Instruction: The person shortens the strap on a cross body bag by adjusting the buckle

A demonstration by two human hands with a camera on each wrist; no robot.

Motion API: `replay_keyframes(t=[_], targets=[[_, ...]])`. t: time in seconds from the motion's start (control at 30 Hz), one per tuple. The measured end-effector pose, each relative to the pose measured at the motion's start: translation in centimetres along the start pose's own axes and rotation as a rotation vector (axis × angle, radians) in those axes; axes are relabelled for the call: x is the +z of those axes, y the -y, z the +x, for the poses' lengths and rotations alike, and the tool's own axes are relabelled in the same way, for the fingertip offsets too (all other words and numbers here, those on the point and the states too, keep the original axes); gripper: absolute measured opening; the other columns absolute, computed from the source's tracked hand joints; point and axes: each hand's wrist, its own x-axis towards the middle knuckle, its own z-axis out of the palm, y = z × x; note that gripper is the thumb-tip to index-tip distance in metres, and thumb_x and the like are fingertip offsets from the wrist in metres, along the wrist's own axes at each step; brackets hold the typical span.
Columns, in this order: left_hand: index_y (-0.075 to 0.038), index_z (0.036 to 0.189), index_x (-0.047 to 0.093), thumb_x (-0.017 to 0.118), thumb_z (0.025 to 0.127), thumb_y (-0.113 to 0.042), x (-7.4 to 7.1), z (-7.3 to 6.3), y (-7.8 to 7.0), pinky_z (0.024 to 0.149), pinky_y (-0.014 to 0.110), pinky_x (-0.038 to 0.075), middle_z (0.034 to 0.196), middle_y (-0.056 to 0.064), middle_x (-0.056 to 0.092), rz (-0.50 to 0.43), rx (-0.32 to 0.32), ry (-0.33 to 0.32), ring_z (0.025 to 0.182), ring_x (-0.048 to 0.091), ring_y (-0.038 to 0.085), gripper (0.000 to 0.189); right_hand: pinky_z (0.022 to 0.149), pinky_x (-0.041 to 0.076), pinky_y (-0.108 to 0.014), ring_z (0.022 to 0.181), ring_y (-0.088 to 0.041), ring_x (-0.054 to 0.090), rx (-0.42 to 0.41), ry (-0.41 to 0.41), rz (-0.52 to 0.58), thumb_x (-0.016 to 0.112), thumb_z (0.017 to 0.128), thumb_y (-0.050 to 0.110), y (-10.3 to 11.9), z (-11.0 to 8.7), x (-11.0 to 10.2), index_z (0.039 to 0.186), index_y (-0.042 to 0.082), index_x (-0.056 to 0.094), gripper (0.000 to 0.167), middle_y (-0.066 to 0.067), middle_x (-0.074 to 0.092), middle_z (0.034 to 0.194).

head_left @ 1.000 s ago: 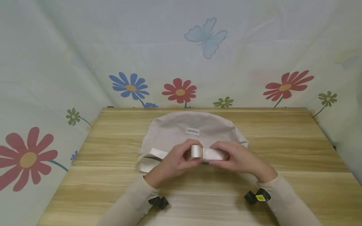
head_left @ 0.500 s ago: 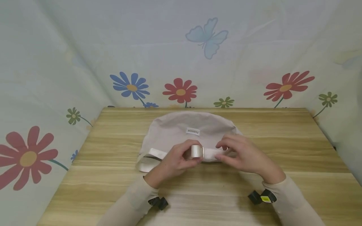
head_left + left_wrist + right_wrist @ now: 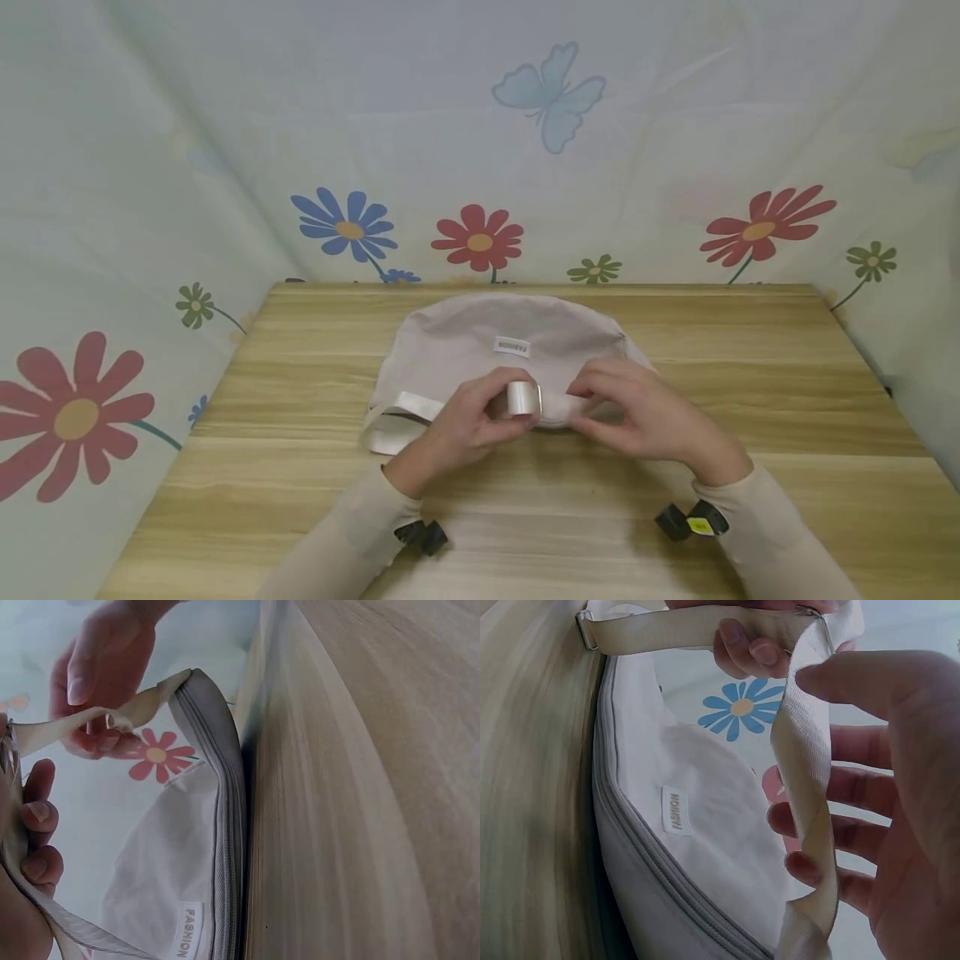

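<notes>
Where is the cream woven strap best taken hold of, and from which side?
Probably pinch the cream woven strap just right of the thin metal buckle, coming from the person's right: there it runs flat and clear of the pale pink fabric bag, while farther along it twists. The left hand holds the other side.

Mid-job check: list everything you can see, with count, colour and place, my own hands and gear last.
bag: 1, pale pinkish beige, on the table
label: 1, white, reads FASHION, on the bag
zip: 1 visible, grey, along the bag
strap: 1, cream, at the bag's near side
metal buckles: at least 2, metallic, on the strap
table: 1, wood-toned, under the bag
backdrop: pale, behind and beside the table
printed flowers: several, red, blue, green, on the backdrop
butterfly: 1 clear, pale blue, on the backdrop
left hand: 1, gripping the strap
right hand: 1, holding the strap
sleeves: 2, beige, on the forearms
wrist devices: 2, black, one per wrist
</notes>
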Motion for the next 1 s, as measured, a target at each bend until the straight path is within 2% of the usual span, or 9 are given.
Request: replay_keyframes(t=[0.2,0.43,0.7,1.0], targets=[[-0.012,0.125,0.063,0.085,0.092,-0.009,0.1,0.0,0.1,0.091,0.031,0.058,0.112,0.007,0.074,-0.005,0.025,0.001,0.099,0.068,0.015,0.039,0.087,0.050,-0.033,0.096,-0.010,0.063,-0.034,0.000,-0.024,0.083,0.097,0.035,0.0,0.2,0.6,0.113,0.016,0.073,0.026,0.010,0.072,0.105],[-0.012,0.126,0.062,0.083,0.092,-0.008,0.1,-0.2,0.1,0.088,0.031,0.058,0.110,0.008,0.073,-0.028,0.001,-0.013,0.096,0.067,0.014,0.040,0.080,0.055,-0.027,0.089,-0.005,0.064,0.012,0.003,0.006,0.093,0.086,0.019,0.1,-0.1,0.9,0.114,0.011,0.075,0.035,0.007,0.075,0.101],[-0.013,0.129,0.059,0.081,0.094,-0.008,0.1,-0.2,0.0,0.086,0.030,0.058,0.109,0.009,0.073,-0.069,-0.053,-0.010,0.095,0.067,0.013,0.042,0.081,0.054,-0.024,0.091,-0.006,0.066,0.006,0.008,0.039,0.083,0.097,0.026,0.2,0.0,1.1,0.116,0.009,0.076,0.026,0.005,0.077,0.104],[-0.013,0.130,0.058,0.083,0.093,-0.008,0.3,-0.1,0.3,0.086,0.030,0.058,0.109,0.008,0.073,-0.076,-0.053,0.002,0.094,0.067,0.012,0.044,0.082,0.056,-0.028,0.093,-0.005,0.065,0.024,0.028,0.057,0.084,0.096,0.017,0.3,0.0,1.0,0.120,0.011,0.075,0.026,0.006,0.076,0.106]])
